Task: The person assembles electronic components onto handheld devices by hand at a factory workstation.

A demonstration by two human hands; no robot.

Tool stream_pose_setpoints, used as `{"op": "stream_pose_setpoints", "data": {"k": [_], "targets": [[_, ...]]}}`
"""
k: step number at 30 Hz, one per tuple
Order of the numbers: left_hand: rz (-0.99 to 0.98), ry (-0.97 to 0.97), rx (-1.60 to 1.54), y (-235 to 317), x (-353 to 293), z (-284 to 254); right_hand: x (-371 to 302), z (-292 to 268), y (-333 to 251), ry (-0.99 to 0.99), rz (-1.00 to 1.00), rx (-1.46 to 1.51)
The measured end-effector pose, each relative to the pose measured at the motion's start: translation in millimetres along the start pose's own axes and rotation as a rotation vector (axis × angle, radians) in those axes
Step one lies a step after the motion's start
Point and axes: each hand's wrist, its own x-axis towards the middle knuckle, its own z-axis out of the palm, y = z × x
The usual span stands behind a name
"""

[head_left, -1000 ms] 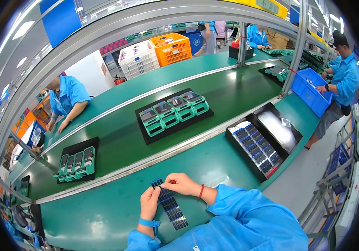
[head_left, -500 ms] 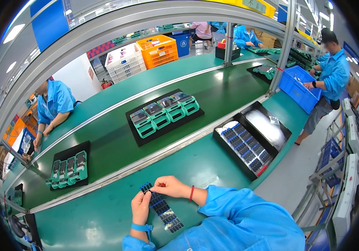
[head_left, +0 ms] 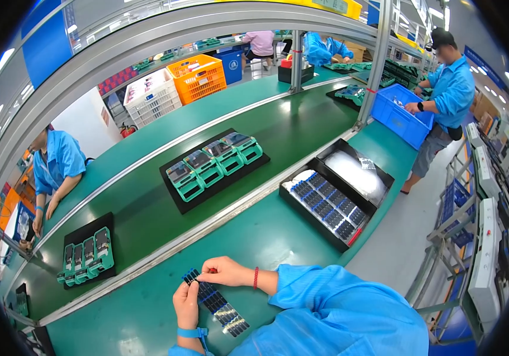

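A sheet of black strip-like pieces with blue bands (head_left: 211, 298) slants above the green bench in front of me. Its lower end looks pale and shiny. My left hand (head_left: 187, 301), with a blue wrist strap, pinches the sheet's upper left edge between thumb and fingers. My right hand (head_left: 226, 273), wearing a red bracelet, is closed at the sheet's upper end, fingertips touching or very near it. A small red thing (head_left: 213, 270) shows under its fingers; its kind is hidden. To the right, an open black box (head_left: 309, 218) holds more such sheets.
Beyond a metal rail, black trays (head_left: 190, 204) carry green device housings (head_left: 192, 188) on the green line. The box's other half (head_left: 355, 178) holds clear film. A metal post (head_left: 375, 71) stands at the far right, near a person holding a blue crate (head_left: 399, 121). Another person (head_left: 61, 160) sits far left.
The whole view has shifted, so the bench and trays appear farther left. Both hands stay at the sheet's upper end, with only slight finger movement.
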Motion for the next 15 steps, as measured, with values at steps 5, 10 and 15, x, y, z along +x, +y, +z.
{"op": "stream_pose_setpoints", "data": {"k": [5, 10, 15], "targets": [[-0.016, -0.009, -0.034, 1.4, -3.2, -9.1, 0.9, 7.5, -8.7, 0.012, -0.027, -0.043], [-0.028, -0.009, 0.012, 9.4, -6.0, -16.3, 2.7, 15.5, -11.3, 0.035, -0.025, -0.089], [-0.038, -0.010, -0.056, 4.7, -7.4, -25.9, 6.3, 26.7, -6.5, 0.038, -0.039, -0.076]]}}
